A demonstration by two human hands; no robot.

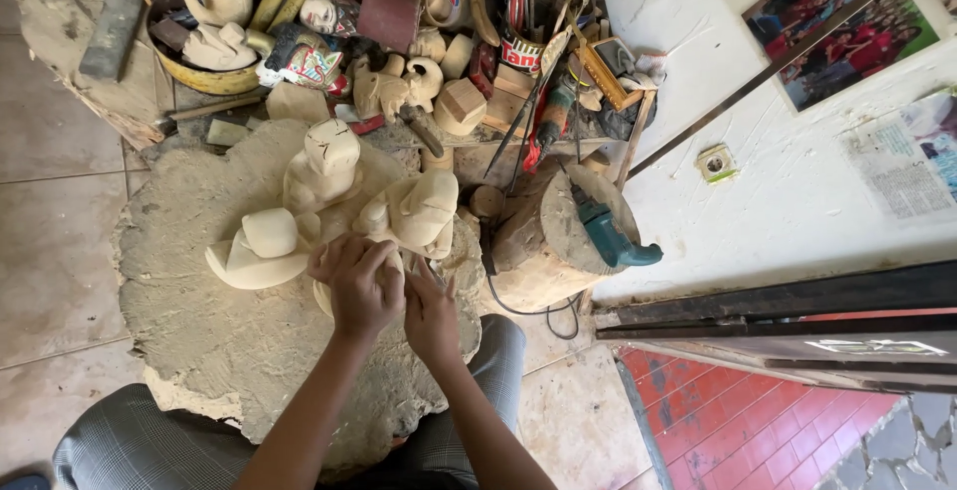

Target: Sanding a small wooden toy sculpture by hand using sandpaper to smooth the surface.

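Observation:
My left hand (pixel 357 279) is closed over a pale wooden carving (pixel 321 297) that rests on a dusty round work slab (pixel 214 326). My right hand (pixel 431 313) presses against the same piece from the right; a thin tool seems to poke out above its fingers, but I cannot make it out. Most of the piece is hidden under my hands. Just beyond them stand three unfinished pale wooden figures (pixel 324 166), (pixel 419 213), (pixel 264 246).
A teal power drill (pixel 608 236) lies on a wood stump (pixel 548 251) to the right, its cord trailing down. Behind is a heap of carvings, blocks and tools (pixel 449 41) and a yellow basin (pixel 204 76). A white wall (pixel 778 181) is at right.

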